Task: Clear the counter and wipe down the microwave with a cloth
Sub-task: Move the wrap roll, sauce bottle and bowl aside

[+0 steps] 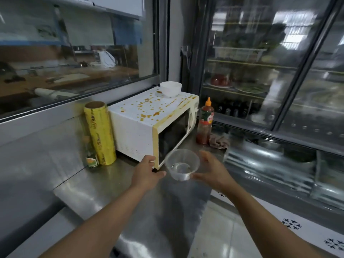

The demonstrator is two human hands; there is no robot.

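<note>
Right hand [212, 171] holds clear cup [182, 164] by thumb and fingers, above surface [115, 190] before microwave [149, 125]. Left hand [147, 173] open, fingers at microwave's front corner. Microwave top sauce-spattered, white bowl [170, 88] on it. Cloth [219, 141] crumpled beside sauce bottle [205, 121], right of microwave. Wrap roll [99, 133] stands left.

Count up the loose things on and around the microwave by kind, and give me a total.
Bowls: 2, white bowl on the microwave, clear plastic bowl between the hands
Bottles: 2, sauce bottle, small bottle
Wrap rolls: 1, yellow roll
Cloths: 1, cloth
Total: 6
</note>
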